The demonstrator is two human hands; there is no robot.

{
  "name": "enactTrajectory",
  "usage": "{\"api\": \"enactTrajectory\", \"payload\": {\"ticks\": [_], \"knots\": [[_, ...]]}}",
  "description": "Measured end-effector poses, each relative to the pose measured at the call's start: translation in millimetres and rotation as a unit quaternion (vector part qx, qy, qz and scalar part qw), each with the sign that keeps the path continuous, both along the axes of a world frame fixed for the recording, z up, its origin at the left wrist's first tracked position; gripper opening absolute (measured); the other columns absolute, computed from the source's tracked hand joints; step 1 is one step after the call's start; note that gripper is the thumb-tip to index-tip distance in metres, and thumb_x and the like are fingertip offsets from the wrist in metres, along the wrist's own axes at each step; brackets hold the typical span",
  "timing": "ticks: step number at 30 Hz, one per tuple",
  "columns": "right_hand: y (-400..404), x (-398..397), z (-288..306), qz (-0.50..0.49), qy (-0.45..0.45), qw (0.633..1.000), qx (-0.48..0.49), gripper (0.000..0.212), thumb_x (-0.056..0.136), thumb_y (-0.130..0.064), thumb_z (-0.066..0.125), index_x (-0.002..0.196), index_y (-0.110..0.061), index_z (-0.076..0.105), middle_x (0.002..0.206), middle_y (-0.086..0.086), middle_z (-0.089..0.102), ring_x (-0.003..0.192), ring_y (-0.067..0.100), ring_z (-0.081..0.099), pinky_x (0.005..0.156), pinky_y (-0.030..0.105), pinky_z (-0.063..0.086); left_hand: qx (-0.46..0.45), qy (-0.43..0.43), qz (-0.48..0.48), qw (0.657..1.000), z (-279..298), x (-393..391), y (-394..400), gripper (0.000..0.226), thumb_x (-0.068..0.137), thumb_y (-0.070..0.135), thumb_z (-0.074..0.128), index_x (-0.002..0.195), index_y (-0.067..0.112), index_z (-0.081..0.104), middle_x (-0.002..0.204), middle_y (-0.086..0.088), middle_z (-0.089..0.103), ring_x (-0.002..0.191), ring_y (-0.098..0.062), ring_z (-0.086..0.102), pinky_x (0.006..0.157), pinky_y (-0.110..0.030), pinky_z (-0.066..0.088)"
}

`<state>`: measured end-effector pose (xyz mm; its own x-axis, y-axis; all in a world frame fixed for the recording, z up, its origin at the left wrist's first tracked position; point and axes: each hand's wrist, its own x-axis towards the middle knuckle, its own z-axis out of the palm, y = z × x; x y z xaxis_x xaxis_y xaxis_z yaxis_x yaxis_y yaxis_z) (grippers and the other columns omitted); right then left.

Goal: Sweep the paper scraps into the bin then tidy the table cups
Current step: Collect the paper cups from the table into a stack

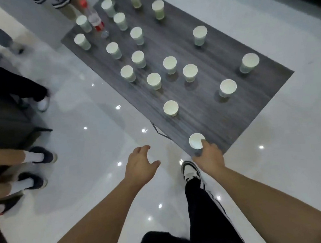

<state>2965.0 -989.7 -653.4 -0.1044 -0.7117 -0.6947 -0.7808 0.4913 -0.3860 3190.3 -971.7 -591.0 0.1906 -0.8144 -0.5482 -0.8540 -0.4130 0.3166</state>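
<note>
Several white paper cups stand upright, scattered over a dark grey wood-grain table (224,114). The nearest cup (196,140) sits at the table's near corner, and my right hand (210,158) wraps around its near side, fingers touching the rim. My left hand (140,165) hovers over the floor left of that corner, fingers spread and holding nothing. Another cup (171,108) stands a little farther in along the left edge. No paper scraps or bin are in view.
A clear plastic bottle (94,19) with a red cap and label stands among the far cups. Other people's legs and shoes (41,155) line the glossy white floor at the left. My own leg and sneaker (190,173) are below the table corner.
</note>
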Motion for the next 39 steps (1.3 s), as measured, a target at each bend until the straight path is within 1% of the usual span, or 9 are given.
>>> {"api": "enactTrajectory", "payload": {"ticks": [5, 7, 13, 17, 20, 24, 31, 35, 39], "knots": [[-42.7, 12.9, -48.9, 0.012, 0.064, 0.998, 0.02, 0.088, 0.079, -0.043, 0.072, 0.15, -0.028, 0.023, 0.139, 0.017, 0.031, 0.12, 0.038, 0.042, 0.097, 0.044, 0.044, 0.023, 0.014, -0.012, 1.0, -37.5, -9.3, -55.0, 0.066, 0.083, 0.04, 0.066, 0.141, 0.022, 0.041, 0.142, -0.002, 0.042, 0.129, -0.022, 0.041, 0.101, -0.032, 0.035], [-49.7, 19.1, -67.1, 0.03, 0.082, 0.996, 0.009, 0.091, 0.076, -0.042, 0.076, 0.149, -0.029, 0.024, 0.143, 0.017, 0.024, 0.124, 0.039, 0.039, 0.098, 0.045, 0.044, 0.023, 0.013, -0.017, 1.0, -51.7, -12.6, -73.7, 0.066, 0.083, 0.038, 0.067, 0.141, 0.021, 0.042, 0.141, -0.002, 0.043, 0.125, -0.022, 0.044, 0.102, -0.033, 0.037], [-57.7, 24.3, -103.5, 0.024, 0.088, 0.996, 0.008, 0.064, 0.077, -0.031, 0.077, 0.13, -0.021, 0.042, 0.135, 0.018, 0.035, 0.116, 0.037, 0.044, 0.091, 0.044, 0.047, -0.064, 0.019, -0.1, 0.993, -91.3, -34.2, -132.3, 0.072, 0.077, 0.029, 0.074, 0.14, 0.022, 0.039, 0.136, -0.005, 0.041, 0.121, -0.026, 0.04, 0.095, -0.034, 0.041], [-62.8, 20.5, -108.8, -0.083, 0.066, 0.994, 0.02, 0.054, 0.075, -0.022, 0.07, 0.124, -0.019, 0.047, 0.12, 0.013, 0.041, 0.109, 0.035, 0.046, 0.083, 0.039, 0.048, -0.075, -0.028, -0.196, 0.977, -118.8, -55.1, -177.4, 0.092, 0.07, 0.033, 0.08, 0.145, 0.033, 0.026, 0.149, -0.012, 0.019, 0.129, -0.033, 0.028, 0.093, -0.046, 0.044], [-77.3, 20.6, -104.2, -0.176, 0.051, 0.983, -0.008, 0.057, 0.074, -0.023, 0.069, 0.127, -0.019, 0.049, 0.116, 0.011, 0.043, 0.106, 0.034, 0.049, 0.081, 0.036, 0.045, -0.012, -0.038, -0.287, 0.957, -138.9, -62.3, -209.8, 0.094, 0.071, 0.036, 0.079, 0.145, 0.04, 0.02, 0.153, -0.007, 0.008, 0.135, -0.034, 0.02, 0.093, -0.048, 0.044], [-117.6, 27.1, -84.9, -0.248, 0.057, 0.962, -0.097, 0.064, 0.076, -0.029, 0.073, 0.135, -0.021, 0.048, 0.118, 0.009, 0.048, 0.103, 0.031, 0.055, 0.086, 0.035, 0.047, 0.044, -0.008, -0.352, 0.935, -144.0, -47.1, -245.3, 0.059, 0.075, 0.023, 0.067, 0.13, 0.024, 0.045, 0.134, -0.007, 0.039, 0.118, -0.031, 0.038, 0.083, -0.043, 0.048], [-235.9, 54.0, -50.1, -0.272, 0.053, 0.945, -0.176, 0.074, 0.079, -0.035, 0.071, 0.145, -0.026, 0.04, 0.125, 0.007, 0.046, 0.109, 0.028, 0.054, 0.091, 0.034, 0.044, -0.207, 0.077, -0.239, 0.946, -92.5, -3.2, -308.7, 0.055, 0.071, 0.028, 0.056, 0.124, 0.015, 0.054, 0.123, -0.009, 0.05, 0.102, -0.028, 0.044, 0.084, -0.039, 0.043], [-303.4, 58.4, -47.7, -0.258, 0.087, 0.935, -0.228, 0.074, 0.078, -0.034, 0.07, 0.145, -0.023, 0.04, 0.121, 0.011, 0.047, 0.107, 0.032, 0.054, 0.09, 0.036, 0.044, -0.224, 0.063, -0.197, 0.952, -88.1, 12.6, -352.5, 0.059, 0.071, 0.026, 0.058, 0.129, 0.017, 0.053, 0.126, -0.011, 0.05, 0.104, -0.031, 0.043, 0.09, -0.042, 0.042], [-342.1, 50.5, -70.3, -0.183, 0.128, 0.957, -0.188, 0.071, 0.082, -0.034, 0.067, 0.146, -0.024, 0.038, 0.128, 0.015, 0.047, 0.113, 0.036, 0.051, 0.092, 0.042, 0.046, -0.186, 0.06, -0.24, 0.951, -109.0, 22.9, -371.8, 0.062, 0.074, 0.028, 0.062, 0.133, 0.015, 0.048, 0.128, -0.012, 0.048, 0.11, -0.03, 0.04, 0.094, -0.045, 0.042]]}}
